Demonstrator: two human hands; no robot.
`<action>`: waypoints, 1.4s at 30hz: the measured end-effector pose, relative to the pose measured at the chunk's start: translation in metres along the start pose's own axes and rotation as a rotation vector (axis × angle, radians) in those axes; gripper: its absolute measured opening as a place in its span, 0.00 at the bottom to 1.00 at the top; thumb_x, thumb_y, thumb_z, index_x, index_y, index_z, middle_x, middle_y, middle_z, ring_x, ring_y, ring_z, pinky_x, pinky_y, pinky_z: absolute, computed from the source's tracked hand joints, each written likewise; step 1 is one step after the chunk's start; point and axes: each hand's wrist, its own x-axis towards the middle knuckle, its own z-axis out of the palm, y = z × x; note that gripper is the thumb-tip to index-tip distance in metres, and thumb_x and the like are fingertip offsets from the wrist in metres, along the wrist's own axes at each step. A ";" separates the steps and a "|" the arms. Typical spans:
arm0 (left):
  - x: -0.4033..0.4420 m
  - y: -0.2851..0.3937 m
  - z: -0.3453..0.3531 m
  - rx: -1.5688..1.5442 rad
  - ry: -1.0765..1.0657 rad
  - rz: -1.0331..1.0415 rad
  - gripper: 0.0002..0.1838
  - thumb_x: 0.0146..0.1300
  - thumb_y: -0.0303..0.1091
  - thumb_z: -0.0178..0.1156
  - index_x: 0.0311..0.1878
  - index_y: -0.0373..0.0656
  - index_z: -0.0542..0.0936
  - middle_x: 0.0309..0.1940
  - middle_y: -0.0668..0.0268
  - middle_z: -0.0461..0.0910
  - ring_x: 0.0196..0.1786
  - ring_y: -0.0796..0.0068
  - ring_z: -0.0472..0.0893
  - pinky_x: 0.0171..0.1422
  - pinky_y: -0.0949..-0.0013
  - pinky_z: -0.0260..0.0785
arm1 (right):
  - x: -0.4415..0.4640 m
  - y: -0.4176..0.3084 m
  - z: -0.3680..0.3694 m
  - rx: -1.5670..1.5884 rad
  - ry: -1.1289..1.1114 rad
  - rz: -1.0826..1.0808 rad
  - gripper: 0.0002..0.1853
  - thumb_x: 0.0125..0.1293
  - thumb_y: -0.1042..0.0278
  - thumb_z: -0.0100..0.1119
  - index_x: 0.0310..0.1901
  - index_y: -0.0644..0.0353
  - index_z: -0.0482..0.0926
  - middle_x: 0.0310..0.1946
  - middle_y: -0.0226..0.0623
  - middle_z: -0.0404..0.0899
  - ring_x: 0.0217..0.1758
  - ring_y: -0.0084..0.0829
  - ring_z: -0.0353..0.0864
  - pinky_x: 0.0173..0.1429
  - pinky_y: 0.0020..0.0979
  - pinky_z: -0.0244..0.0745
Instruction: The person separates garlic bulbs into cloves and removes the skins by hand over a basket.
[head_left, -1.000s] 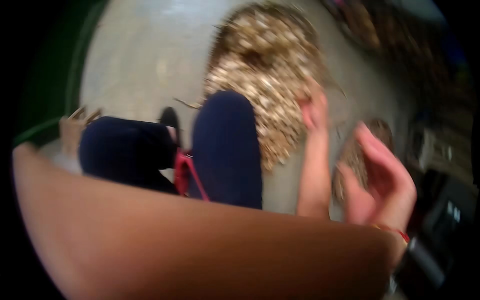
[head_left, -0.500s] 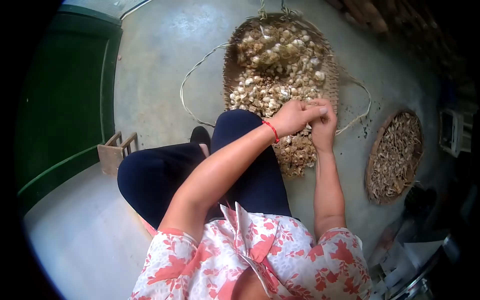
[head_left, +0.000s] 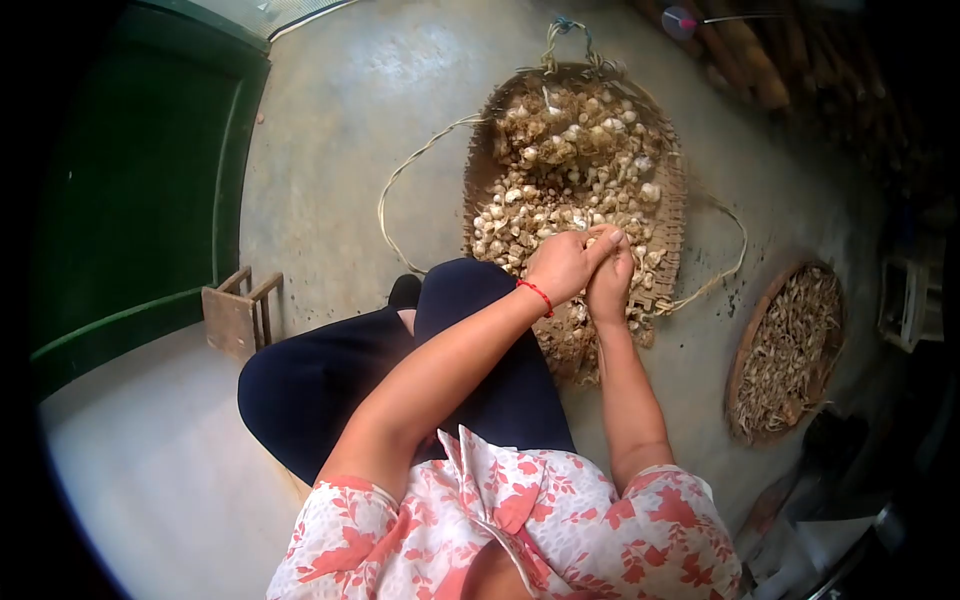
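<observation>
Over the near half of a long woven basket (head_left: pixel 673 215), my two hands meet with their fingers pressed together. My left hand (head_left: pixel 558 267), with a red cord bracelet at its wrist, is closed, its thumb and fingertips against the other hand. My right hand (head_left: pixel 610 283) is closed too, fingers curled up towards the left. Whatever they pinch between them is hidden. Pale garlic bulbs (head_left: pixel 510 215) fill the basket below and beyond the hands, mixed with brown papery skins. A heap of dry husks (head_left: pixel 572 350) shows at the near end, partly behind my right forearm.
Rope loops (head_left: pixel 385 205) stick out from the basket's sides and far end. To the right is a round shallow basket (head_left: pixel 738 385) of dry stalk pieces. A small wooden stool (head_left: pixel 228 318) stands at left by a green door (head_left: pixel 130 180). Logs (head_left: pixel 750 60) lie at the far right.
My joined hands have shifted left and slightly nearer to me over the basket, still closed together. The view has tilted, so the basket and floor things appear lower.
</observation>
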 end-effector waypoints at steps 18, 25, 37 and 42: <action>0.047 -0.084 -0.019 -0.899 0.304 -0.891 0.28 0.68 0.58 0.40 0.54 0.42 0.68 0.31 0.60 0.75 0.18 0.72 0.69 0.18 0.68 0.61 | -0.083 0.059 -0.111 -1.019 -0.755 0.311 0.23 0.65 0.61 0.56 0.59 0.61 0.69 0.49 0.43 0.75 0.51 0.34 0.77 0.54 0.38 0.73; 0.041 -0.074 -0.021 -0.862 0.370 -0.746 0.35 0.68 0.49 0.47 0.71 0.50 0.43 0.53 0.54 0.69 0.26 0.69 0.79 0.24 0.66 0.72 | 0.075 0.056 -0.059 -0.864 -0.222 0.195 0.33 0.65 0.57 0.55 0.68 0.59 0.57 0.68 0.50 0.57 0.72 0.45 0.54 0.73 0.42 0.52; 0.046 -0.053 -0.002 -0.906 0.214 -0.686 0.31 0.68 0.43 0.47 0.70 0.45 0.50 0.48 0.58 0.70 0.26 0.72 0.77 0.24 0.69 0.70 | 0.048 0.075 -0.018 -1.446 -0.504 -0.023 0.21 0.60 0.63 0.60 0.56 0.50 0.74 0.72 0.42 0.47 0.74 0.42 0.50 0.74 0.55 0.43; 0.048 -0.056 0.002 -0.828 0.178 -0.710 0.33 0.68 0.40 0.48 0.71 0.43 0.48 0.48 0.58 0.70 0.24 0.73 0.77 0.23 0.70 0.69 | 0.013 0.085 -0.040 -1.263 -0.580 -0.119 0.15 0.62 0.67 0.55 0.50 0.54 0.78 0.65 0.42 0.62 0.70 0.41 0.57 0.71 0.50 0.49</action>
